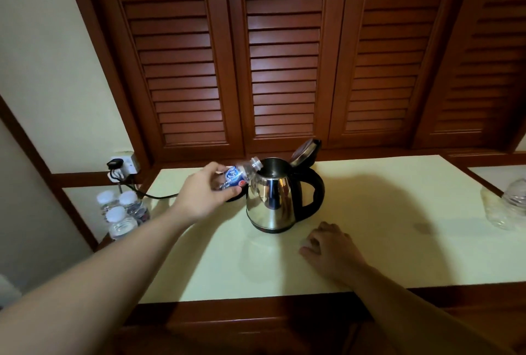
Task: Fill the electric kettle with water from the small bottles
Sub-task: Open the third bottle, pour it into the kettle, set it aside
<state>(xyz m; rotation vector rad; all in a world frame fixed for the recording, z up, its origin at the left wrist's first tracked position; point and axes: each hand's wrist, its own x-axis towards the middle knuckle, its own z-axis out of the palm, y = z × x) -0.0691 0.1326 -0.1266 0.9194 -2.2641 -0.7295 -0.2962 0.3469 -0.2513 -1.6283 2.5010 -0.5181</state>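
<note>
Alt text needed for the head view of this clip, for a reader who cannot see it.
The left hand tips a small water bottle neck-first at the open top of a steel electric kettle on a pale counter. The right hand rests on the counter; three capped bottles stand at left.

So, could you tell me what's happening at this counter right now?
A person is filling the steel kettle, whose lid stands open. The left hand tips a small bottle, its neck at the kettle's rim. The right hand rests on the counter. Three capped bottles stand at the left.
</note>
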